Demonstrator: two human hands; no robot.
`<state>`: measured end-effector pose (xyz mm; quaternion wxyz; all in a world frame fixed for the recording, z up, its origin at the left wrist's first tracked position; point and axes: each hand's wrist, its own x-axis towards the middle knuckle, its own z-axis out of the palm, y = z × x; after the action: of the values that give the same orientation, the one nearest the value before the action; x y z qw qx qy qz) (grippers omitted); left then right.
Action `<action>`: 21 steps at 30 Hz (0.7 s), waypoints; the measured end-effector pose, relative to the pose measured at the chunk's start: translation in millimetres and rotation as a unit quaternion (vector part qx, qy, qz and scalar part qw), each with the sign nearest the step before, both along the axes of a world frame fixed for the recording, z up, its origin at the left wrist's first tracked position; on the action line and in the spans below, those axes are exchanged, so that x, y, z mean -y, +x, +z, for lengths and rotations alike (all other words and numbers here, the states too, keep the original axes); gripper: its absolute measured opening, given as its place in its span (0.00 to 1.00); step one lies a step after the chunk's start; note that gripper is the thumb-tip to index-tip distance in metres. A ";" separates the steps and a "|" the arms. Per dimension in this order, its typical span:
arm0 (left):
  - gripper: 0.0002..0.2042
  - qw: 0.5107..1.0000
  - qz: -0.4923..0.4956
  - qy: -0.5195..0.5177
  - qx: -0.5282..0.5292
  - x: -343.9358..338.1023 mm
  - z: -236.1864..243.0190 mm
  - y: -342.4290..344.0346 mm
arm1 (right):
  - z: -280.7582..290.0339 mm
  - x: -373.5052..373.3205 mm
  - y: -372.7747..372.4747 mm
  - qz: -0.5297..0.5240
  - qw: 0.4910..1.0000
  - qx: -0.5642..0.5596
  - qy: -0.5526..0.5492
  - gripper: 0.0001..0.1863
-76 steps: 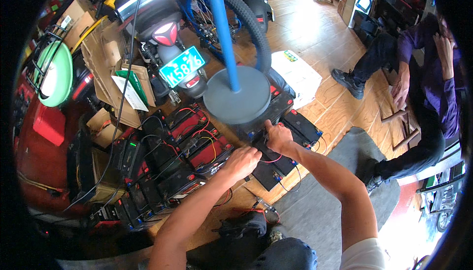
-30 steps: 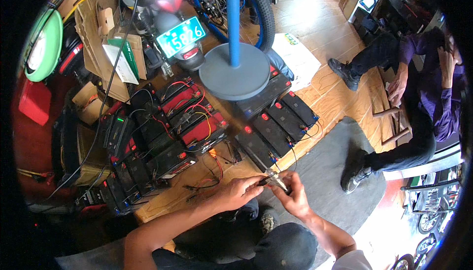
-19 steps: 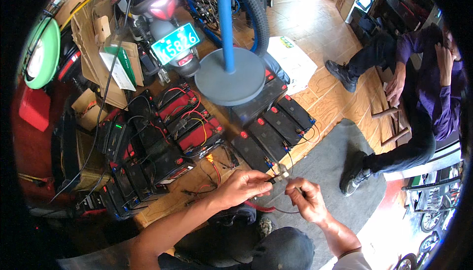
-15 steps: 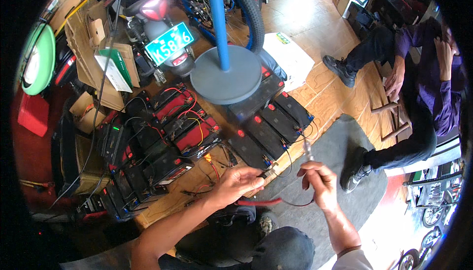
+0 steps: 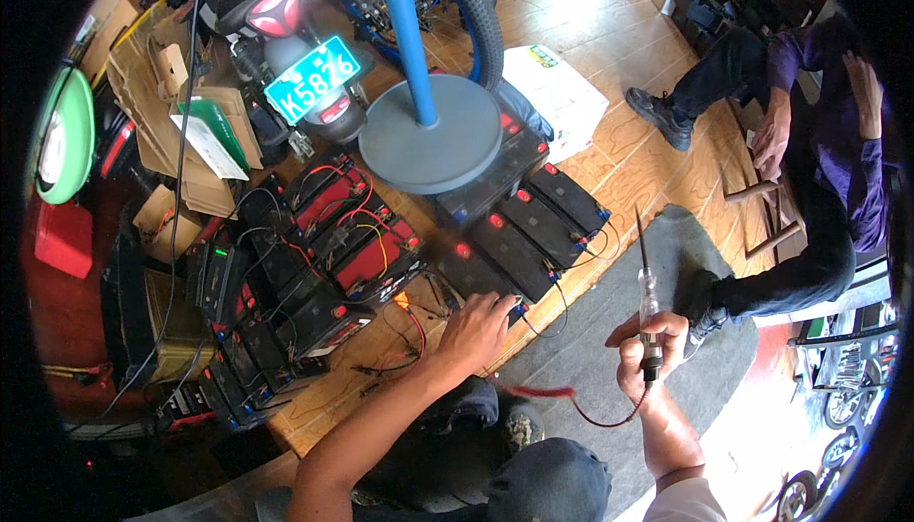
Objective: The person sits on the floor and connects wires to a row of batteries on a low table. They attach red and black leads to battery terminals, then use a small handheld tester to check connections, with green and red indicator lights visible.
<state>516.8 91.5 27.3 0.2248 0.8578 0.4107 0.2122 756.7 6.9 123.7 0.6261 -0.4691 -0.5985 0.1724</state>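
Note:
A circuit test light [image 5: 649, 301] with a clear body and a long pointed metal tip stands upright in my right hand [image 5: 651, 351], fingers wrapped round its lower end. From its base a thin red cord [image 5: 605, 422] loops left, partly coiled, toward my left forearm. My left hand [image 5: 476, 330] rests at the near corner of a black battery [image 5: 466, 279], fingers bent together at its terminal end. What those fingers pinch is hidden. More black batteries [image 5: 519, 241] with red caps lie alongside, thin wires at their near ends.
Several wired batteries [image 5: 352, 256] crowd the left, beside a dark box with a green light [image 5: 221, 254]. A round grey stand base [image 5: 433, 141] with a blue pole stands behind. A seated person [image 5: 828, 160] is at the right. A grey mat [image 5: 609, 360] covers the floor.
My left hand has moved forward and turned over onto the battery's corner. My right hand has shifted right, lifting the test light away from the batteries, its tip now pointing up.

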 end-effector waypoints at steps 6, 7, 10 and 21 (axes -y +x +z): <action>0.18 0.997 -0.003 0.011 -0.077 1.0 5.3 5.0 | 7.9 -18.4 -12.3 0.019 0.984 -0.128 -0.122 0.41; 0.19 0.996 0.002 0.006 -0.093 2.1 6.3 6.6 | 8.9 -20.0 -16.9 0.026 0.977 -0.144 -0.155 0.38; 0.19 0.993 0.019 0.004 -0.118 6.9 8.5 9.9 | 1.3 -29.8 -32.6 0.011 0.941 -0.199 -0.274 0.22; 0.17 0.995 0.045 0.033 -0.083 12.8 6.8 13.2 | -82.9 -80.4 -74.2 0.036 0.919 -0.161 -0.359 0.15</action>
<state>530.0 78.7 34.1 0.1517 0.8602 0.4586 0.1633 682.5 87.3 40.8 0.4972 -0.6060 -0.4043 0.4713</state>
